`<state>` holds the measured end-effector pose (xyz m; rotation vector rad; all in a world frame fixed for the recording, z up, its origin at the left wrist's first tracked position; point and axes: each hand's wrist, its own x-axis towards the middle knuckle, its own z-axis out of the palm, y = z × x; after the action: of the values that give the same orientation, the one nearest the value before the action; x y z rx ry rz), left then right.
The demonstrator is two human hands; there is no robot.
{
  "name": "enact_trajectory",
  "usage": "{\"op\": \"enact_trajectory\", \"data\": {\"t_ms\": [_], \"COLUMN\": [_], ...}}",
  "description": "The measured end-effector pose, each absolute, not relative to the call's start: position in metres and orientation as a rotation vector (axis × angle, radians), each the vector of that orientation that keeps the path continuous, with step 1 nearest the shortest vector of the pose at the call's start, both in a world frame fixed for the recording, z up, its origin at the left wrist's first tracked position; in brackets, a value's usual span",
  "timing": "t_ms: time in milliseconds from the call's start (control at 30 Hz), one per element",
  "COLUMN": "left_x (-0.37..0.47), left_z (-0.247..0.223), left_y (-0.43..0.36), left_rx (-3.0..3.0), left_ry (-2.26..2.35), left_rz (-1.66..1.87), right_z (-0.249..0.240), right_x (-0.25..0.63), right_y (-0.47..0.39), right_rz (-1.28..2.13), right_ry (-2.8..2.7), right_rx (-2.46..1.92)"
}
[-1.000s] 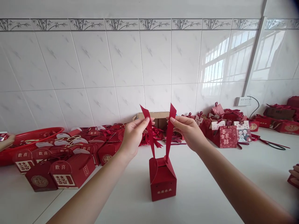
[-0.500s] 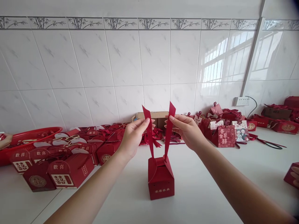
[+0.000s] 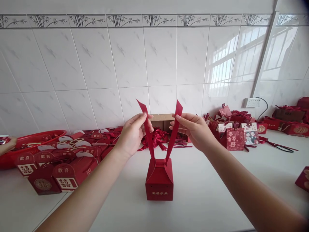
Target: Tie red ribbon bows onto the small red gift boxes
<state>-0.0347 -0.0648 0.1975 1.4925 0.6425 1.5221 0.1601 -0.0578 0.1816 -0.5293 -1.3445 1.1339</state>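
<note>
A small red gift box (image 3: 159, 187) with gold lettering stands upright on the white table, its top flaps folded inward. Out of its top rises a red ribbon (image 3: 171, 143) with two long tails that spread into a V. My left hand (image 3: 132, 132) pinches the left tail between thumb and fingers, just below its slanted tip. The right tail is pinched the same way by my right hand (image 3: 191, 127). Both hands are above the box and apart from it. How the ribbon threads through the flaps is hidden.
Several red gift boxes (image 3: 65, 177) crowd the left, by a red plastic basket (image 3: 56, 133) and another person's hand (image 3: 8, 146). A cardboard box (image 3: 163, 116) and loose ribbons (image 3: 158, 137) lie behind. More boxes (image 3: 235, 139) and scissors (image 3: 282, 148) are at right.
The ribbon tails are spread wider, with my left hand moved left and slightly up. The gift box has shifted a little left and turned to face me more squarely.
</note>
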Motion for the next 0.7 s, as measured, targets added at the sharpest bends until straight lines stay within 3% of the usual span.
{"op": "enact_trajectory", "data": {"t_ms": [400,700], "left_x": [-0.021,-0.023], "left_z": [0.191,0.191], "left_y": [-0.073,-0.072], "left_rx": [1.822,1.749], "left_ry": [0.9,0.973], "left_rz": [1.321,1.247], "right_z": [0.179,0.167], "right_x": [0.139,0.141], "right_y": [-0.053,-0.055], "right_rz": [1.107,0.948], "right_ry": [-1.572,-1.711], "right_rx": [-0.459,-0.478]}}
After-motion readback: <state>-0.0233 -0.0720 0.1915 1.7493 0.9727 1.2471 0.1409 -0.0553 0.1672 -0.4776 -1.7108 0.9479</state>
